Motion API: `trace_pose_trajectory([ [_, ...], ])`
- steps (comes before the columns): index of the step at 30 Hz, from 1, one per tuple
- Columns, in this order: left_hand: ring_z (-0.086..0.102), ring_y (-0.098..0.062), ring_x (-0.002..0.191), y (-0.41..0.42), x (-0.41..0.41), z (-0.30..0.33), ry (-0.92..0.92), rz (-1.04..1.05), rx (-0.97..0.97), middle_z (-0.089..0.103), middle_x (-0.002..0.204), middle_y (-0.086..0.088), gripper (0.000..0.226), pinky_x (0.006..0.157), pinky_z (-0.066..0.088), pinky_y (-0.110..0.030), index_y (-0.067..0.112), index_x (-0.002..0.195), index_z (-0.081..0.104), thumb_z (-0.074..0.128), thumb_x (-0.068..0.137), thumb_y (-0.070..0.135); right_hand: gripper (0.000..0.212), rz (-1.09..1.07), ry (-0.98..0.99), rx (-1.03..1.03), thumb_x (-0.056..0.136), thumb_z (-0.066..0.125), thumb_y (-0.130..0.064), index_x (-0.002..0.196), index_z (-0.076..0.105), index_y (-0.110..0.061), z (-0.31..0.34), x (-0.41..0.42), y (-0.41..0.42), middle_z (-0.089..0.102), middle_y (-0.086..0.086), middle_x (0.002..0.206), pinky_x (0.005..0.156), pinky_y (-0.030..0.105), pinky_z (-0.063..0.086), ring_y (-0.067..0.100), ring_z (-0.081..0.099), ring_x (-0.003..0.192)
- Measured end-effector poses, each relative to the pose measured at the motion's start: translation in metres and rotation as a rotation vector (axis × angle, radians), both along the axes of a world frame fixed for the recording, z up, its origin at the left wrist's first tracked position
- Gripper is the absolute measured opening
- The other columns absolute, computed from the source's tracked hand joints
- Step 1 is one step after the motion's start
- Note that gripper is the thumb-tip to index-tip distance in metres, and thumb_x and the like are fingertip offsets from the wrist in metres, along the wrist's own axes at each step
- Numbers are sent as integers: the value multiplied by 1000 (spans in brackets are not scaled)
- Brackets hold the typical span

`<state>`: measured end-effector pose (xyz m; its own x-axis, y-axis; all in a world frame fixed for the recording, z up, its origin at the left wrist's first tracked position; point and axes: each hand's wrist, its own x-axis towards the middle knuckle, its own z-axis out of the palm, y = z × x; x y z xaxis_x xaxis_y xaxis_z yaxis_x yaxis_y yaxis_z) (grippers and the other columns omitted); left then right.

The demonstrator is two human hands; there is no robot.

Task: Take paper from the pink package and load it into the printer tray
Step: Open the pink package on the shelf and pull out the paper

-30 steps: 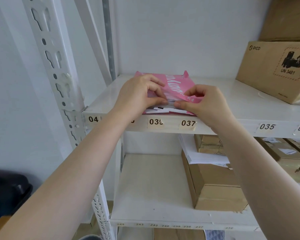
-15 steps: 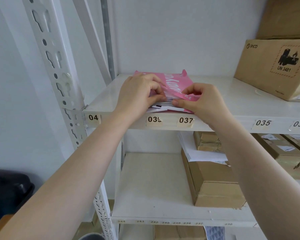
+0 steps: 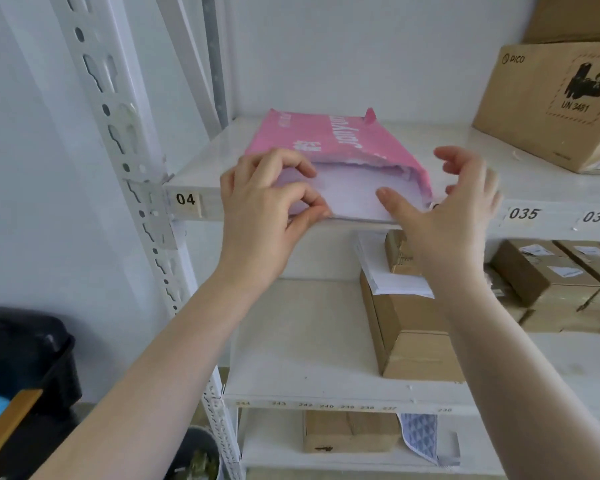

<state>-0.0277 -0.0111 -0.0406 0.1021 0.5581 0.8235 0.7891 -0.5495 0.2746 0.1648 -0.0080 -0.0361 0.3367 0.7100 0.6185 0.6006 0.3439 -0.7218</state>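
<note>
Because the pink package [image 3: 329, 140] lies flat on the upper shelf [image 3: 465, 188] with its torn mouth turned toward the near edge, the white paper [image 3: 354, 197] can slide straight out toward the person rather than be lifted; the sheets already jut from the wrapper and overhang the shelf lip slightly. At the near left corner of the stack the left hand [image 3: 267, 209] makes its grip, thumb and forefinger clenched on the paper's edge, probably to separate a portion and draw it forward; the right hand [image 3: 454, 209] is released and spread, its thumb lying on the top sheet while the fingers hover near the package's right side, holding nothing, likely placed to steady the wrapper as the paper comes out. No printer or tray is in view, so loading is not yet begun. Cardboard boxes [image 3: 416, 327] sit on the shelf below, and a larger carton [image 3: 551, 105] stands at far right, well apart from the package.
</note>
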Motion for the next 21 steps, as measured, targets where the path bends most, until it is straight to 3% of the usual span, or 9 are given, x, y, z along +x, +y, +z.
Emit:
trace_pose_trajectory([
  [2,45,-19,105,-12,1,-15,-42,-20,-28,60,107,8,14,88,29,-34,25,73,71,68,80,37,66,-30,178,-24,69,80,-37,121,42,-27,-14,-1,-15,45,-1,119,94,41,44,22,47,110],
  [4,46,-19,103,-23,3,-29,-82,-42,-78,60,103,9,16,87,31,-35,25,73,71,66,80,38,60,107,441,-176,73,79,-34,119,42,-25,-24,-1,-23,55,-2,117,89,37,52,17,58,103],
  [7,48,-21,102,-35,6,-47,-66,-43,-151,60,102,9,13,87,28,-32,25,73,71,70,79,36,23,422,786,-422,83,71,-23,102,62,-14,-37,1,-25,76,-5,90,74,33,61,9,72,79],
  [9,48,-20,106,-40,4,-55,-34,-29,-178,60,106,9,13,90,27,-32,26,74,72,71,79,37,2,481,764,-468,86,66,-17,87,67,-15,-46,3,-25,76,-10,73,62,25,60,6,72,67],
  [11,44,-15,111,-45,-2,-59,-87,-5,-209,57,113,9,21,94,27,-34,28,79,70,70,75,49,3,509,754,-453,86,66,-13,84,69,-13,-53,4,-27,77,-7,73,55,20,56,7,72,66],
  [14,45,-13,108,-45,-17,-57,-424,76,-232,49,112,5,51,96,34,-34,22,97,52,70,66,59,6,546,771,-453,84,68,-13,88,71,-12,-64,8,-34,78,-2,82,57,20,55,11,74,72],
  [17,61,-14,98,-37,-33,-50,-809,-20,-634,55,112,2,70,82,52,-35,16,108,38,81,63,48,16,579,781,-488,76,71,-19,90,72,-11,-78,9,-45,78,2,87,58,21,56,14,74,76],
  [19,71,-10,88,-34,-39,-54,-939,-260,-951,71,105,6,63,67,56,-26,15,115,51,79,66,44,21,600,805,-514,69,72,-23,86,74,-11,-88,8,-53,78,3,88,58,23,56,15,74,77],
  [21,74,-9,79,-33,-43,-65,-896,-374,-1021,78,88,9,32,58,55,-19,21,99,69,73,73,40,23,612,794,-548,68,72,-24,87,75,-11,-96,10,-60,78,5,92,60,24,57,17,74,80],
])
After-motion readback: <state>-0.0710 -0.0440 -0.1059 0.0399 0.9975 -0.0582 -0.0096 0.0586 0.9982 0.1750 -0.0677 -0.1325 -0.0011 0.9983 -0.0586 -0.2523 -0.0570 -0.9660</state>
